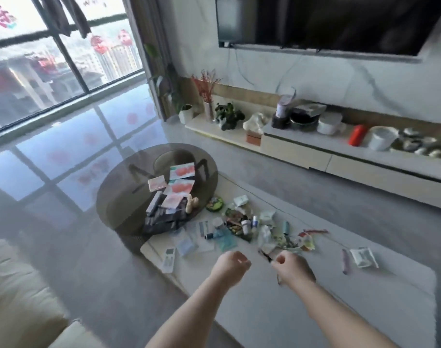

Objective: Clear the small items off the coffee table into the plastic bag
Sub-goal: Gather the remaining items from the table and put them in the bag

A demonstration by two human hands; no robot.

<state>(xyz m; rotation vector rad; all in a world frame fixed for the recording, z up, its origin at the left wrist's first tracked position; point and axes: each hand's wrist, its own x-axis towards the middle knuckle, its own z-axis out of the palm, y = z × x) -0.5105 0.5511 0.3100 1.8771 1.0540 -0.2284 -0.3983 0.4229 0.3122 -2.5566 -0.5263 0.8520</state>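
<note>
The white coffee table [302,305] runs from the near right toward a round smoked-glass table [129,194] at its far end, which carries boxes and packets. Small items [249,227], namely little bottles, wrappers and sachets, lie heaped across the middle of the white top, with a white remote [169,257] at the left edge and a white packet [364,257] well apart to the right; none appears cleared yet. No plastic bag can be made out with certainty. Both arms reach out over the near edge: the left hand [230,268] is curled into a fist with nothing visible in it; the right hand [291,270] is curled likewise, pinching a thin dark object [267,256], possibly a bag edge, though blur prevents confirmation. Glossy grey floor, a large window left, a wall-mounted television above a low cluttered cabinet [340,151]
</note>
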